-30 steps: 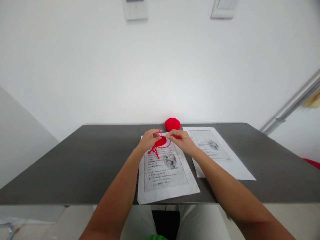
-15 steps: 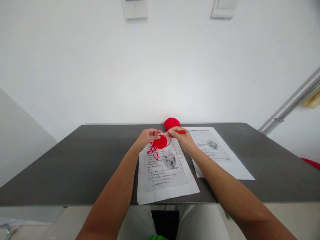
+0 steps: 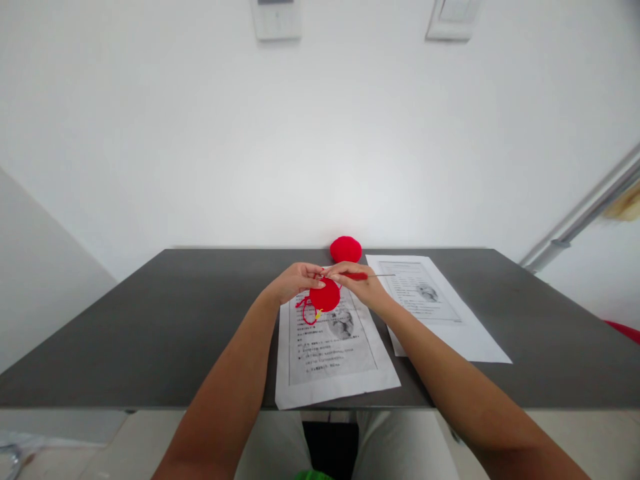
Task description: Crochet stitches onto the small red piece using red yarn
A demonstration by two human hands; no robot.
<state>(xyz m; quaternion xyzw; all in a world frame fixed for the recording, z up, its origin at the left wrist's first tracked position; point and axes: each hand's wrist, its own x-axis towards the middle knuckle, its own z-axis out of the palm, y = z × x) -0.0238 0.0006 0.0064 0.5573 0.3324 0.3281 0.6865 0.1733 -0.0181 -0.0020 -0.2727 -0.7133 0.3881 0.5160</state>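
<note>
The left hand (image 3: 297,281), here at ten o'clock, has thumb and fingers closed on the rim of a round red yarn piece (image 3: 325,297), and that disc sits front and centre, flat face showing! In at two o'clock, the right hand (image 3: 368,287) is curled around a red-handled hook (image 3: 358,276), its metal shaft pointing out to three; fingertips meet at the disc's top edge, the working end too small to read. Down at seven, a loop of red yarn (image 3: 309,323) dangles, a yellow bit (image 3: 319,314) beside it. Behind all that, a printed sheet (image 3: 330,377) stretches toward six; whether the disc touches it, I can't tell. Up at one o'clock, a red yarn ball (image 3: 345,249) by the wall (image 3: 320,133)! Out at three, a second printed sheet (image 3: 453,340), flat on the dark table (image 3: 200,333).
</note>
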